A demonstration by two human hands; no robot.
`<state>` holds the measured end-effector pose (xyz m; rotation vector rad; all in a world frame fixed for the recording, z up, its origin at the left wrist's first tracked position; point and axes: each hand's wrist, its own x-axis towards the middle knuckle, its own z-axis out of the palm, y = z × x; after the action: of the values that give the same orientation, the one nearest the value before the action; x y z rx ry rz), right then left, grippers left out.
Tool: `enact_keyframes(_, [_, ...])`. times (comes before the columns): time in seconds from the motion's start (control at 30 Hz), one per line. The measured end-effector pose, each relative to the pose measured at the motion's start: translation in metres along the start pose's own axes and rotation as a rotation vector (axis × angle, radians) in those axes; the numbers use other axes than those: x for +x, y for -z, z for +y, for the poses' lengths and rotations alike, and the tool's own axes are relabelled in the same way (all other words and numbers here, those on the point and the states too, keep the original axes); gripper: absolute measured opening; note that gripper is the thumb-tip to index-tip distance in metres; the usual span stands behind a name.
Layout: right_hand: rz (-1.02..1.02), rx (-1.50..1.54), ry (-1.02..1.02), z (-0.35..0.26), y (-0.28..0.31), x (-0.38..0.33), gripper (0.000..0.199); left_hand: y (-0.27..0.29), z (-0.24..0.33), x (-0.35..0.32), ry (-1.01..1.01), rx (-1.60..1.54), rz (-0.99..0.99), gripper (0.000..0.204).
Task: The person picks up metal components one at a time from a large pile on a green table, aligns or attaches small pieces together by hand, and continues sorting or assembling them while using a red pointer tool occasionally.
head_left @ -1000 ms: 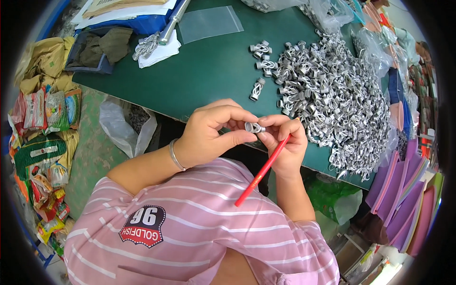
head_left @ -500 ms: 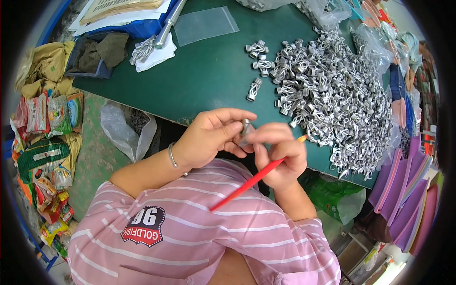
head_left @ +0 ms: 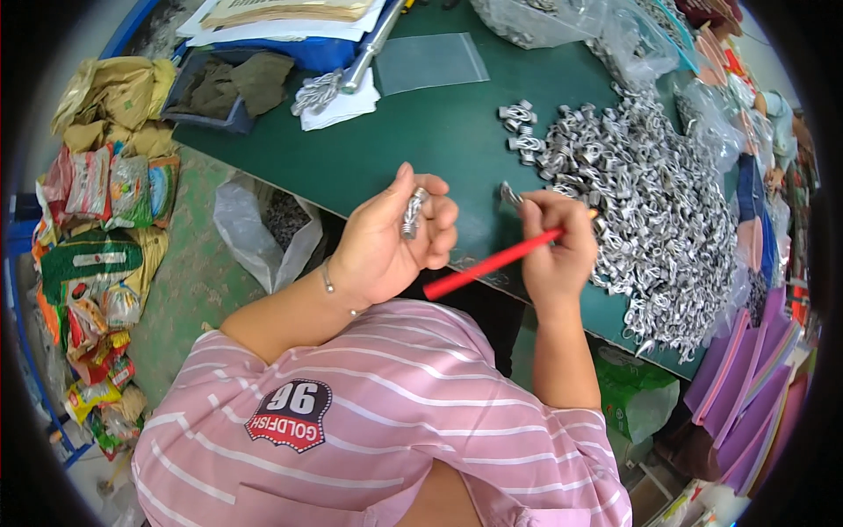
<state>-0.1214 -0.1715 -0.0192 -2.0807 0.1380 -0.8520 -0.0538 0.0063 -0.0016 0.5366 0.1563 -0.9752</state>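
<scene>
My left hand [head_left: 386,230] is turned palm up above the table's near edge, its fingers curled around a small silvery twisted metal piece [head_left: 414,213]. The thumb stands away from that piece. Farther right, my right hand [head_left: 559,244] grips a long red stick [head_left: 492,263], whose yellowish end shows past the knuckles. At the right fingertips is another metal piece [head_left: 509,194]; whether it is pinched or only touched cannot be made out. A large heap of similar pieces [head_left: 650,211] covers the table to the right, with a few loose ones [head_left: 522,132] at its left side.
The green table [head_left: 448,132] bears a clear flat bag [head_left: 432,63], a metal rod [head_left: 373,48] and a dark blue tray [head_left: 206,114] with grey cloths. Clear bags [head_left: 544,22] of pieces lie at the back. An open white bag [head_left: 255,233] stands below the table's left edge.
My hands have moved apart; the right one has gone forward to the lone piece beside the heap. My left hand has turned palm up, keeping a metal piece. The whole view has shifted slightly.
</scene>
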Motion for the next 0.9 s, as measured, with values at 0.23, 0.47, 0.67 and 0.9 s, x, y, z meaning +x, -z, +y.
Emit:
enact_keyframes(0.23, [0.017, 0.972, -0.617, -0.023, 0.012, -0.017, 0.020, 0.001, -0.007, 0.002, 0.010, 0.321, -0.050, 0.019])
enact_keyframes(0.47, [-0.047, 1.108, -0.687, -0.019, 0.011, -0.026, 0.018, -0.002, -0.016, 0.002, -0.143, 0.678, -0.131, 0.031])
enact_keyframes(0.67, [-0.010, 0.910, -0.581, -0.012, 0.015, -0.025, 0.019, -0.001, -0.014, 0.003, -0.052, 0.178, -0.149, 0.024])
enact_keyframes(0.9, [-0.054, -0.201, -0.078, -0.004, 0.019, -0.019, 0.025, 0.004, -0.016, 0.011, -0.007, -0.278, -0.171, 0.018])
